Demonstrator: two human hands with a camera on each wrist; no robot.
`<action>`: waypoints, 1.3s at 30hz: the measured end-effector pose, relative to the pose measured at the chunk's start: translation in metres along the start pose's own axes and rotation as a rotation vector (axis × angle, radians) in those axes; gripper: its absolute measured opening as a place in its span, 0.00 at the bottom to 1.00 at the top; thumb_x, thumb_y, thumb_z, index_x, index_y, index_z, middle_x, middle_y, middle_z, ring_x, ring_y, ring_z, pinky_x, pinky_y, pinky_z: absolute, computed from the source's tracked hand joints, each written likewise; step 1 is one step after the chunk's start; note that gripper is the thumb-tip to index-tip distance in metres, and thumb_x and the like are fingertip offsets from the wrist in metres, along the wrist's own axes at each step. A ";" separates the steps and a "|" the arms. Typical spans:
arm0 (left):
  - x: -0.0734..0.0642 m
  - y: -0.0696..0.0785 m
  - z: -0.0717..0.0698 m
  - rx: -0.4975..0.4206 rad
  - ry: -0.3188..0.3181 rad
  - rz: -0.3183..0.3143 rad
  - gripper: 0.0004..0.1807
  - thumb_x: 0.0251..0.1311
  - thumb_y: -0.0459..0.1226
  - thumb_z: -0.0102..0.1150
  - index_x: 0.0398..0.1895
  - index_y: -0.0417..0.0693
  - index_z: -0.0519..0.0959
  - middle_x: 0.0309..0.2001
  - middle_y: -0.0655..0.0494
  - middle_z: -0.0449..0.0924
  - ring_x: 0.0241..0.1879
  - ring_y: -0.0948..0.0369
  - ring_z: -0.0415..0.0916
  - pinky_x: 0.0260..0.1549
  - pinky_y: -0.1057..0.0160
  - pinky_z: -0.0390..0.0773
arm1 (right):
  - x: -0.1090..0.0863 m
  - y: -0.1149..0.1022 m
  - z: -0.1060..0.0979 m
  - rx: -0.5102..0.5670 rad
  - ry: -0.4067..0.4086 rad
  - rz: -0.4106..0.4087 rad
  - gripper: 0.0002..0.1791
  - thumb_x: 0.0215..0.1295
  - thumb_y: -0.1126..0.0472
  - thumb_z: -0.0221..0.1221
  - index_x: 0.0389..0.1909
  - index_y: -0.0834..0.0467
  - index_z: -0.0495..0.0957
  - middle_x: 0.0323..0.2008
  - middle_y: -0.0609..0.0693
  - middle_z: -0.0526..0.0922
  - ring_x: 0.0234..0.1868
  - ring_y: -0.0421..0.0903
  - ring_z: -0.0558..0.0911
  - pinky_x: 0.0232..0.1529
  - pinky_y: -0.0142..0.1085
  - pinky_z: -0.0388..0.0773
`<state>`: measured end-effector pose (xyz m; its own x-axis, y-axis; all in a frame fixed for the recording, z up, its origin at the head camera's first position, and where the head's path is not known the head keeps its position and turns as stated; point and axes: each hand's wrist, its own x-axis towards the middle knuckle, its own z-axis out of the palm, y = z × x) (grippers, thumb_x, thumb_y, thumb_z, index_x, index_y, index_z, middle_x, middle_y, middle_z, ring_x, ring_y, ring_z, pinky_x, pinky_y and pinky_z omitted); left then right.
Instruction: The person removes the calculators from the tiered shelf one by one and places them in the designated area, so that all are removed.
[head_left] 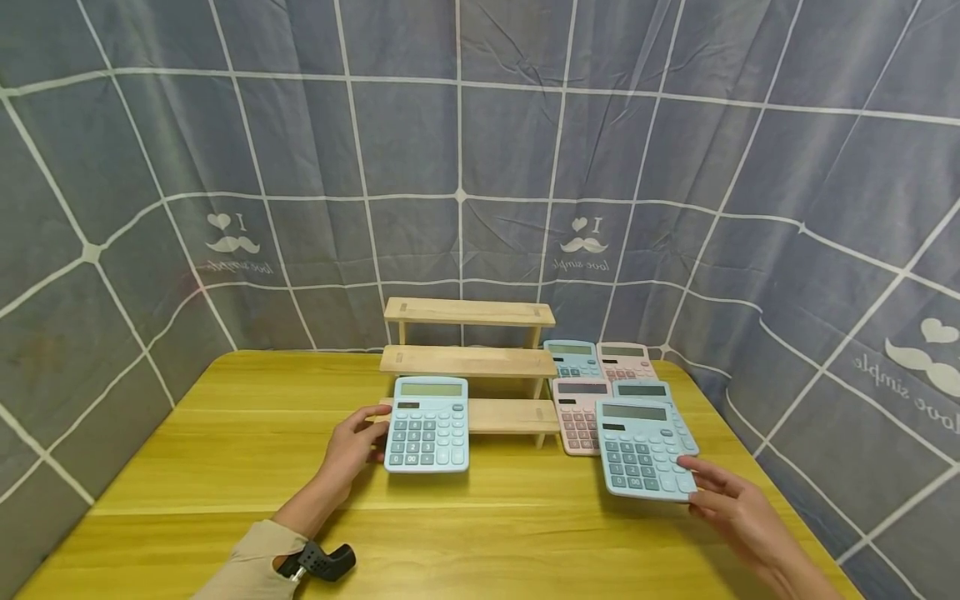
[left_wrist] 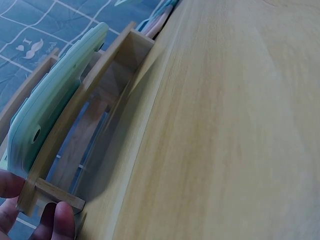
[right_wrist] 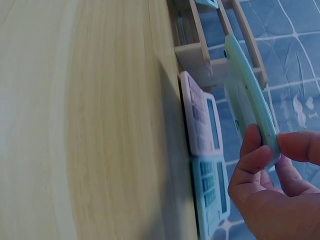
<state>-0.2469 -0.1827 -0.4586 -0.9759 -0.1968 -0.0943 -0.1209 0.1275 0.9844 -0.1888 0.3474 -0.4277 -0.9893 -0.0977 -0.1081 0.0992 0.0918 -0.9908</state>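
Observation:
A light blue calculator (head_left: 428,425) leans upright on the lowest board of a three-step wooden rack (head_left: 510,414). My left hand (head_left: 358,443) is at that board's left end, beside the calculator. In the left wrist view, the left hand's fingers (left_wrist: 63,220) grip the rack's end, thumb and fingers on either side of the board. My right hand (head_left: 738,512) pinches a second light blue calculator (head_left: 643,454) by its lower right corner, holding it raised and tilted. The right wrist view shows this calculator (right_wrist: 250,95) edge-on between thumb and fingers.
Right of the rack stand several more calculators: a pink one (head_left: 577,417) and a blue one (head_left: 678,417) in front, with a blue one (head_left: 572,354) and a pink one (head_left: 624,358) behind. A yellowish wooden table (head_left: 262,433) bears everything. Grey checked curtain (head_left: 405,142) surrounds its back and sides.

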 end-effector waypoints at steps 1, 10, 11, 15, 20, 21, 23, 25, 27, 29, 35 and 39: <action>0.000 0.000 0.000 0.001 0.000 0.000 0.20 0.71 0.37 0.53 0.64 0.46 0.76 0.47 0.45 0.81 0.38 0.57 0.78 0.31 0.64 0.81 | 0.000 0.001 -0.002 0.005 0.001 0.002 0.22 0.70 0.70 0.56 0.57 0.44 0.78 0.47 0.39 0.83 0.44 0.39 0.82 0.44 0.32 0.81; 0.002 -0.001 0.000 0.010 -0.004 -0.003 0.20 0.71 0.38 0.54 0.64 0.47 0.76 0.48 0.45 0.81 0.38 0.58 0.78 0.31 0.64 0.82 | -0.003 0.009 -0.021 0.021 -0.019 0.005 0.22 0.72 0.71 0.53 0.54 0.40 0.79 0.48 0.39 0.82 0.45 0.39 0.82 0.44 0.32 0.80; 0.002 -0.002 0.000 0.009 -0.004 0.000 0.20 0.71 0.38 0.54 0.64 0.47 0.76 0.48 0.45 0.81 0.38 0.58 0.78 0.31 0.64 0.81 | -0.004 0.010 -0.023 0.020 -0.025 0.007 0.22 0.72 0.71 0.52 0.54 0.40 0.79 0.48 0.39 0.82 0.45 0.39 0.82 0.44 0.32 0.80; 0.002 -0.002 -0.001 0.002 -0.009 0.003 0.20 0.72 0.38 0.54 0.64 0.47 0.76 0.48 0.45 0.81 0.39 0.58 0.78 0.31 0.64 0.82 | -0.006 0.010 -0.030 0.010 -0.025 0.024 0.23 0.72 0.70 0.53 0.53 0.37 0.79 0.48 0.39 0.82 0.46 0.39 0.82 0.45 0.32 0.80; 0.001 -0.001 -0.001 0.002 -0.009 -0.001 0.20 0.72 0.38 0.53 0.64 0.47 0.76 0.48 0.45 0.81 0.39 0.58 0.78 0.31 0.64 0.82 | -0.008 0.010 -0.037 0.005 0.002 0.050 0.23 0.72 0.69 0.54 0.52 0.36 0.80 0.47 0.40 0.82 0.44 0.39 0.81 0.44 0.33 0.80; 0.001 -0.001 -0.001 0.004 -0.007 -0.002 0.20 0.72 0.38 0.53 0.64 0.47 0.76 0.48 0.45 0.81 0.39 0.58 0.78 0.31 0.64 0.82 | -0.008 0.010 -0.038 0.005 0.005 0.054 0.23 0.71 0.69 0.54 0.52 0.36 0.80 0.47 0.41 0.82 0.44 0.39 0.81 0.43 0.33 0.79; 0.001 -0.001 -0.001 0.010 -0.009 -0.001 0.20 0.72 0.38 0.53 0.64 0.47 0.76 0.48 0.45 0.81 0.39 0.58 0.78 0.32 0.64 0.82 | -0.009 0.011 -0.041 0.009 0.011 0.061 0.23 0.71 0.70 0.54 0.52 0.37 0.80 0.47 0.42 0.82 0.43 0.40 0.80 0.43 0.33 0.80; 0.002 -0.001 -0.001 0.017 -0.011 0.001 0.20 0.72 0.38 0.52 0.64 0.47 0.76 0.49 0.44 0.80 0.40 0.57 0.78 0.32 0.64 0.82 | -0.010 0.013 -0.045 0.008 0.012 0.066 0.23 0.71 0.70 0.54 0.52 0.37 0.81 0.47 0.42 0.82 0.43 0.40 0.80 0.42 0.33 0.80; 0.003 -0.001 0.000 0.019 -0.012 -0.001 0.20 0.72 0.38 0.52 0.65 0.47 0.76 0.49 0.44 0.81 0.40 0.58 0.78 0.32 0.64 0.82 | -0.012 0.015 -0.050 0.007 0.006 0.065 0.23 0.71 0.70 0.54 0.51 0.36 0.81 0.47 0.42 0.82 0.42 0.40 0.80 0.42 0.34 0.80; 0.004 -0.002 -0.001 0.017 -0.009 -0.003 0.20 0.72 0.38 0.53 0.64 0.48 0.76 0.49 0.44 0.81 0.40 0.58 0.78 0.32 0.64 0.82 | -0.012 0.017 -0.054 0.001 -0.004 0.059 0.23 0.72 0.70 0.53 0.51 0.36 0.81 0.47 0.41 0.82 0.42 0.40 0.80 0.42 0.34 0.80; 0.005 -0.002 -0.001 0.011 -0.004 -0.009 0.20 0.71 0.38 0.53 0.64 0.48 0.76 0.48 0.45 0.81 0.39 0.58 0.78 0.32 0.64 0.82 | -0.014 0.022 -0.066 -0.015 0.007 0.064 0.25 0.71 0.72 0.52 0.50 0.35 0.82 0.44 0.39 0.81 0.40 0.40 0.80 0.41 0.32 0.80; 0.004 -0.003 -0.001 0.014 -0.002 -0.010 0.19 0.71 0.38 0.53 0.64 0.48 0.76 0.48 0.45 0.81 0.39 0.58 0.78 0.31 0.64 0.82 | -0.016 0.025 -0.072 -0.061 0.048 0.124 0.26 0.69 0.71 0.54 0.49 0.34 0.82 0.43 0.39 0.76 0.38 0.42 0.77 0.39 0.33 0.79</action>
<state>-0.2504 -0.1845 -0.4615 -0.9751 -0.1957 -0.1044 -0.1331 0.1396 0.9812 -0.1787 0.4222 -0.4448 -0.9739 -0.0344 -0.2242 0.2160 0.1607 -0.9631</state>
